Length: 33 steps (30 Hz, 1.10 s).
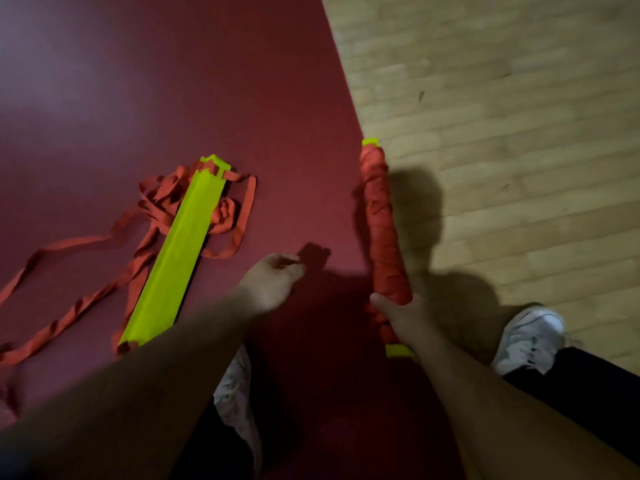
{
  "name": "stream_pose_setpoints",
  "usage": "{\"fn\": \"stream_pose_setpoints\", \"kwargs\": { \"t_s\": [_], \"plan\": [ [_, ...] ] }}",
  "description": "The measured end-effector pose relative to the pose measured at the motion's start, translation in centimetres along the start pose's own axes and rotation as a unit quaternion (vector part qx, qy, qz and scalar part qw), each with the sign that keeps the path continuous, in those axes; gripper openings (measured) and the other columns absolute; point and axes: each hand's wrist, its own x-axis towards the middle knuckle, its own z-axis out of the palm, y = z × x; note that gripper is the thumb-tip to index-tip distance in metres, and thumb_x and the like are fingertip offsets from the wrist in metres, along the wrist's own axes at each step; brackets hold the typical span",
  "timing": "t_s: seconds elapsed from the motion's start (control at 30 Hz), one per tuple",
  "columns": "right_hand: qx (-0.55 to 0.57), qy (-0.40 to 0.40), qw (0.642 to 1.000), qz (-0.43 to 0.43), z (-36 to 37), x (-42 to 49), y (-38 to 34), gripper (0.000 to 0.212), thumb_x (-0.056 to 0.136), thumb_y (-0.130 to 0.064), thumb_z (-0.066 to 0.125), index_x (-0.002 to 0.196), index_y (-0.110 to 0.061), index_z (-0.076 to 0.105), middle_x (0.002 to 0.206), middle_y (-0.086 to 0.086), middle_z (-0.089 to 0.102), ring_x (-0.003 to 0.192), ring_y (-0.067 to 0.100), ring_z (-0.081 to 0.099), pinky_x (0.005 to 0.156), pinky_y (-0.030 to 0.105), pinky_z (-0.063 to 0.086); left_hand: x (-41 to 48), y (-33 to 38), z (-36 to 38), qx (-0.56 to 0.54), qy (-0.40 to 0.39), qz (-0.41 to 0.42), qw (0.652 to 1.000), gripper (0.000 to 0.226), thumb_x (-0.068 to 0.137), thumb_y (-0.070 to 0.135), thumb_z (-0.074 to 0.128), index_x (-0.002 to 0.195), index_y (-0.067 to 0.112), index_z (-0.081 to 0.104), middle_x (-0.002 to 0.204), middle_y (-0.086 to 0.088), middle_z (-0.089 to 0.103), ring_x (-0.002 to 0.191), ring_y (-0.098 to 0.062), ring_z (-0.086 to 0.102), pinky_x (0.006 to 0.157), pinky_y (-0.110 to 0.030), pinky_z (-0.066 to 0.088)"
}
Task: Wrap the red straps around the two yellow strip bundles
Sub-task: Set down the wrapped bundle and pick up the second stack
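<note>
Two yellow strip bundles are in view, and one looks finished. The wrapped bundle [381, 230] is covered in red winding with only yellow tips poking out at each end. The right hand [398, 313] grips it near its lower end, fingers curled round it, above the line where the red mat [173, 81] meets the wooden floor [519, 98]. What remains, by my reading, is the bare bundle [173, 258], lying flat on the mat at about nine to ten o'clock from the left hand [273, 282]. Its long axis runs from seven o'clock to one o'clock, with the near end beside the left forearm and the far end among a tangle of loose red strap [69, 245]. The left hand is plainly the nearer of the two, near the bundle's middle but apart from it. It hovers with fingers loosely curled toward the thumb and nothing visible between them. The strap heaps up round the far end and trails off toward eight o'clock, past the left edge of the view. Its free end cannot be found, since part runs under the bundle and part is cut off. Whether it is hooked to the notched far tip is unclear. Dim light and blur soften the left fingertips, and the right palm hides how the winding is tucked off.
</note>
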Motion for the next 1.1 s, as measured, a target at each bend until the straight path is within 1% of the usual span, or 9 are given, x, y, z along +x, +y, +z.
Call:
{"fn": "stream_pose_setpoints", "kwargs": {
  "t_s": [0.13, 0.3, 0.47, 0.57, 0.63, 0.7, 0.83, 0.93, 1.1],
  "plan": [
    [-0.011, -0.002, 0.999, 0.034, 1.4, 2.4, 1.4, 0.080, 0.043, -0.071, 0.083, 0.099, -0.015, 0.072, 0.089, 0.006, 0.076, 0.079, 0.026, 0.074, 0.075, 0.053, 0.062, 2.1, -2.8, 1.0, 0.026, 0.029, -0.032, 0.999, 0.019, 0.095, 0.025, 0.061, 0.113, 0.020, 0.064, 0.086, 0.000, 0.066, 0.068, -0.016, 0.060, 0.060, -0.023, 0.045],
    [-0.044, -0.030, 0.995, 0.083, 1.9, 2.9, 0.6, 0.065, 0.052, -0.059, 0.088, 0.096, -0.016, 0.070, 0.093, 0.009, 0.076, 0.081, 0.028, 0.074, 0.079, 0.052, 0.061, 4.0, -5.2, 1.4, 0.054, 0.030, -0.053, 0.997, 0.030, 0.097, 0.019, 0.058, 0.125, 0.011, 0.062, 0.104, -0.009, 0.065, 0.072, -0.017, 0.058, 0.063, -0.025, 0.044],
    [-0.121, -0.026, 0.989, 0.086, 2.2, 6.6, 3.4, 0.099, 0.036, -0.068, 0.085, 0.108, -0.002, 0.068, 0.102, 0.016, 0.074, 0.088, 0.033, 0.073, 0.081, 0.049, 0.061, 4.9, -6.9, 1.4, 0.059, 0.026, -0.061, 0.996, 0.030, 0.096, 0.018, 0.058, 0.125, 0.009, 0.063, 0.091, -0.007, 0.062, 0.077, -0.019, 0.058, 0.074, -0.029, 0.044],
    [-0.158, 0.000, 0.982, 0.099, 2.1, 3.8, -0.2, 0.082, 0.067, -0.039, 0.091, 0.127, 0.006, 0.056, 0.123, 0.021, 0.066, 0.107, 0.037, 0.067, 0.085, 0.034, 0.053, 5.1, -7.8, 1.5, 0.047, 0.023, -0.072, 0.996, 0.025, 0.096, 0.017, 0.059, 0.120, 0.011, 0.063, 0.087, -0.003, 0.063, 0.077, -0.020, 0.059, 0.074, -0.031, 0.046],
    [-0.198, 0.005, 0.974, 0.112, 1.9, 3.9, -0.2, 0.069, 0.081, -0.029, 0.083, 0.131, 0.008, 0.053, 0.129, 0.024, 0.062, 0.114, 0.037, 0.063, 0.074, 0.024, 0.046, 5.3, -8.3, 1.5, 0.047, 0.026, -0.070, 0.996, 0.018, 0.095, 0.017, 0.060, 0.113, 0.017, 0.063, 0.078, 0.000, 0.061, 0.069, -0.019, 0.058, 0.071, -0.032, 0.046],
    [-0.249, 0.009, 0.963, 0.101, 2.0, 3.9, -0.5, 0.059, 0.087, -0.035, 0.077, 0.126, 0.004, 0.057, 0.127, 0.020, 0.063, 0.113, 0.036, 0.063, 0.065, 0.019, 0.043, 5.4, -8.8, 1.4, 0.051, 0.030, -0.070, 0.996, 0.016, 0.094, 0.019, 0.061, 0.110, 0.020, 0.064, 0.078, -0.001, 0.062, 0.070, -0.020, 0.059, 0.072, -0.035, 0.050],
    [-0.323, 0.073, 0.941, 0.071, 3.1, 2.7, -2.3, 0.062, 0.085, -0.046, 0.072, 0.126, -0.004, 0.054, 0.132, 0.022, 0.055, 0.121, 0.039, 0.053, 0.096, 0.040, 0.044, 5.5, -10.2, 0.2, 0.061, 0.044, -0.076, 0.994, 0.032, 0.092, 0.024, 0.064, 0.123, 0.014, 0.062, 0.105, -0.010, 0.068, 0.086, -0.024, 0.064, 0.081, -0.039, 0.055],
    [-0.347, 0.125, 0.929, -0.018, 4.8, 0.9, -4.7, 0.050, 0.086, -0.039, 0.063, 0.129, -0.015, 0.054, 0.133, 0.015, 0.050, 0.122, 0.038, 0.051, 0.101, 0.045, 0.041, 5.2, -11.3, -2.4, 0.112, 0.110, -0.076, 0.985, 0.038, 0.090, 0.032, 0.068, 0.124, 0.016, 0.063, 0.110, -0.008, 0.071, 0.094, -0.025, 0.068, 0.077, -0.031, 0.051],
    [-0.305, 0.039, 0.946, -0.102, 9.4, -1.5, -8.3, 0.045, 0.086, -0.032, 0.062, 0.129, -0.021, 0.056, 0.134, 0.011, 0.050, 0.124, 0.031, 0.050, 0.106, 0.039, 0.040, 4.8, -13.5, -8.7, 0.193, 0.257, -0.080, 0.943, 0.049, 0.087, 0.042, 0.070, 0.122, 0.009, 0.061, 0.114, -0.015, 0.068, 0.107, -0.034, 0.064, 0.087, -0.038, 0.047]
  ]
}}
